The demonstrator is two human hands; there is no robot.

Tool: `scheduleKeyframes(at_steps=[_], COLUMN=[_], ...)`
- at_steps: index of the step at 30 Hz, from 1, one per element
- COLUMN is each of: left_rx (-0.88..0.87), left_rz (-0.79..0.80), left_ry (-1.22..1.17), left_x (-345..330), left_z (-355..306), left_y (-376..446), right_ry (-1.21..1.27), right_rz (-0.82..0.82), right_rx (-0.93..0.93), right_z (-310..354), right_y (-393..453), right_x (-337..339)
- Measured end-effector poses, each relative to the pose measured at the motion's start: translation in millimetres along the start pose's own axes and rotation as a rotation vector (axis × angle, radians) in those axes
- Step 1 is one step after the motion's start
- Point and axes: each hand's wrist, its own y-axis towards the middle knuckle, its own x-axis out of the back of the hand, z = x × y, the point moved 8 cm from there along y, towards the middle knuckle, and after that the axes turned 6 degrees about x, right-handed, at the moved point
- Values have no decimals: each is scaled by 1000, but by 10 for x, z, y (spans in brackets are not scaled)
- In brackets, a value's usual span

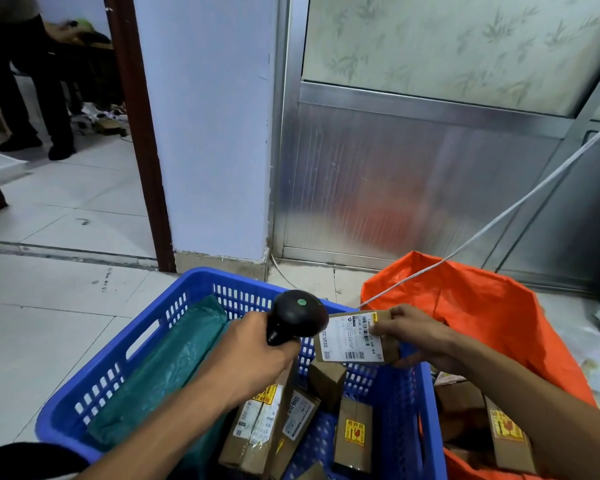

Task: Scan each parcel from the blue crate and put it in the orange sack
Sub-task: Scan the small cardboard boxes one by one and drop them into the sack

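My left hand (pixel 257 351) grips a black barcode scanner (pixel 297 315), whose head points right at a small cardboard parcel (pixel 354 337) with a white label. My right hand (pixel 413 330) pinches that parcel by its right end, holding it over the far right corner of the blue crate (pixel 118 368). Inside the crate lie a long green plastic mailer (pixel 167 368) on the left and several small brown boxes (pixel 352 434). The orange sack (pixel 471 306) stands open right of the crate, with brown boxes (pixel 506 434) inside it.
A white cable (pixel 499 216) runs from the scanner up to the right across the sack. A metal door panel (pixel 413 181) and a pale blue wall (pixel 208 133) stand behind. A person's legs (pixel 32 98) stand in the doorway far left. The floor is tiled.
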Motion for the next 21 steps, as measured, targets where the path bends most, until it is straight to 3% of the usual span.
scheduleKeyframes(at_steps=[9,21], left_rx=[50,44], left_rz=[48,60], left_ry=[-267,-333], left_x=[-147,-328], left_z=[-11,-116], left_y=[6,-2], right_ry=[285,468], right_rz=[-48,-111], right_rx=[42,181], right_z=[64,171], right_y=[-116,-37], right_x=[105,299])
